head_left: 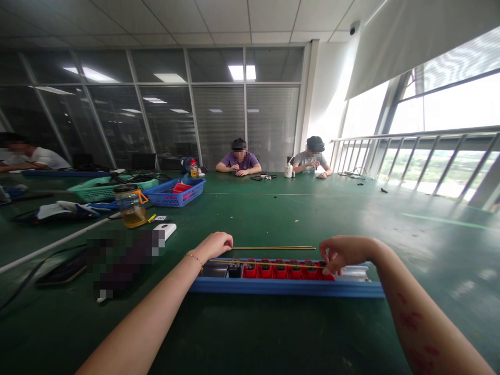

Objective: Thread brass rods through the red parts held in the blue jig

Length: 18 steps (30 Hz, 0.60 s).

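Both hands at work over the long blue tray

And here we are, lower centre of the frame: a thin yellow stick (269,264) lies across the row of red holders (280,272) in the long blue tray (287,287). The right hand (334,255), right of centre, has thumb and fingers drawn close at that stick's right end; whether they grip it, I cannot tell. Over to the left hand (219,244), fingers curled narrow beside the left ends of a farther pair of sticks (277,247) on the green counter (250,221); its grip is hidden too. Left of frame, a jar of amber liquid (135,214) stands near a blue basket (162,195), and two people sit at upper centre and upper right, across the counter.
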Each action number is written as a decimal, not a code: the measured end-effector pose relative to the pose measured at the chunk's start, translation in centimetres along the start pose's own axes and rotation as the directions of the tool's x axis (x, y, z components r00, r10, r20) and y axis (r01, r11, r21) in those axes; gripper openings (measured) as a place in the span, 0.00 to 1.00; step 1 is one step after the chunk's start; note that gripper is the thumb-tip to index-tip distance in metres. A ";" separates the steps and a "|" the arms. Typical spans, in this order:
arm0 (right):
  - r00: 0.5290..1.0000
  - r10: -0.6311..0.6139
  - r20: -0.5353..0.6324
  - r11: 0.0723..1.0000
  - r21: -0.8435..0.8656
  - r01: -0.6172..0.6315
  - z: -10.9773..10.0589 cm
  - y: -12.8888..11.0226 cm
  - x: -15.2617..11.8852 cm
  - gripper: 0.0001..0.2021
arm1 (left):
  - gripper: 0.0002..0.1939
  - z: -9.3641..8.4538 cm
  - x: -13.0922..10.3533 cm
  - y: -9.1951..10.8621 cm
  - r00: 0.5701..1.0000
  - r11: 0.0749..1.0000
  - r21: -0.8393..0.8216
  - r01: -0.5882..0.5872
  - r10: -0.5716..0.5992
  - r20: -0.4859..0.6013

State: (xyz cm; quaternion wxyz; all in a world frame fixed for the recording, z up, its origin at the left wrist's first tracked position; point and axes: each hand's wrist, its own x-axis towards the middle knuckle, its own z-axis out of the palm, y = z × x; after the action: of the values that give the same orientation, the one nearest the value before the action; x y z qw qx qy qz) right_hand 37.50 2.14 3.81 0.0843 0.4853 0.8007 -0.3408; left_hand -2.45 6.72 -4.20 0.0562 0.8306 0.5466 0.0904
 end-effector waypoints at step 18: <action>0.810 -0.285 -0.512 0.957 -0.107 0.269 -1.3 -1.1 -0.3 0.25 | 0.09 0.0 0.0 -0.1 1.000 0.997 -0.071 0.011 -0.011 0.011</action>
State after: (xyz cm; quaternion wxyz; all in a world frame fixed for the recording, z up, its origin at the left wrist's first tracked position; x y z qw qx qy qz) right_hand 37.01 2.41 5.39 -0.1796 0.4362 0.8604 -0.1928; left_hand -2.54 6.79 -4.21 0.0893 0.8255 0.5473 0.1051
